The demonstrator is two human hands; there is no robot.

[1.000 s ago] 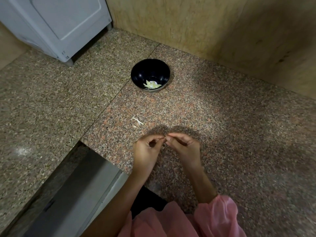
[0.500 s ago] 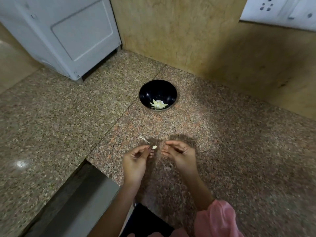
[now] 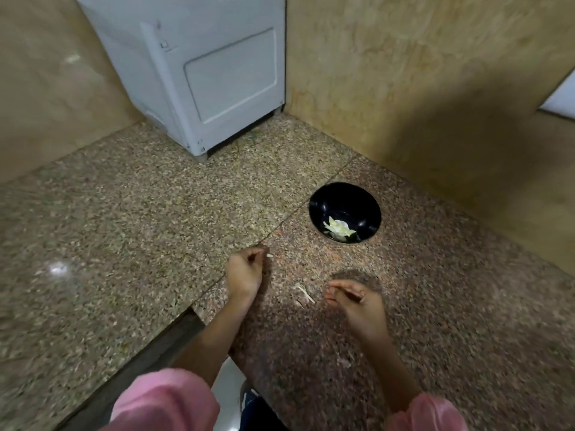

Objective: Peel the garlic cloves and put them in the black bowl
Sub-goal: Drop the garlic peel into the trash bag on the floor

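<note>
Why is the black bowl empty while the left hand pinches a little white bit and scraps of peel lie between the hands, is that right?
Not quite: the bowl isn't empty. The head view shows a small pale pile of garlic at its bottom. The rest holds: the left hand pinches a little white bit, and the peel lies on the counter between it and the right hand.

Loose pink sleeves (image 3: 165, 399) end above both wrists, leaving the forearms bare down to the ringless, ungloved hands (image 3: 245, 272).
</note>
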